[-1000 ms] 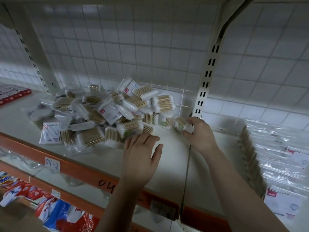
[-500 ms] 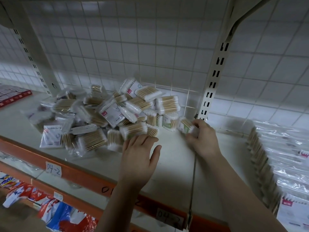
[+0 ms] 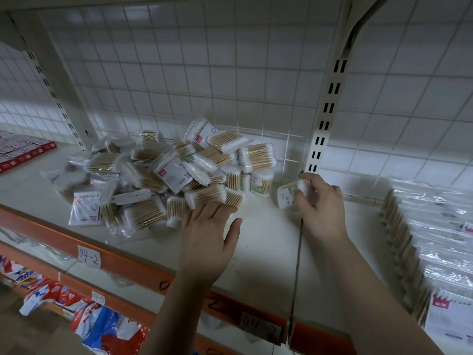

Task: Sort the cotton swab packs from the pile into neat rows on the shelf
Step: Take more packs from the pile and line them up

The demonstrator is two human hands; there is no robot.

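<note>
Bags [image 3: 102, 326] lie on the lower level, below and in front of the pile [image 3: 163, 180]. Orange rail [image 3: 48, 237] runs in front of the pile, with a tag [image 3: 88, 257] reading "04-2".

Left hand [image 3: 207, 239] is over the shelf [image 3: 263, 239], just in front of the pile. Fingers are straight, slightly spread and hold nothing. Tips reach the pile's near right edge; contact cannot be told.

Right hand [image 3: 320, 208] is right of the pile, apart from it. Fingers curl round one green-labelled pack [image 3: 286, 197], tilted.

Row [image 3: 399, 234] of upright packs stands well right of the pile. The pile is loose, with packs at all angles. Post [image 3: 325, 124] stands behind and right of the pile, and the grid [image 3: 204, 85] is behind it.
</note>
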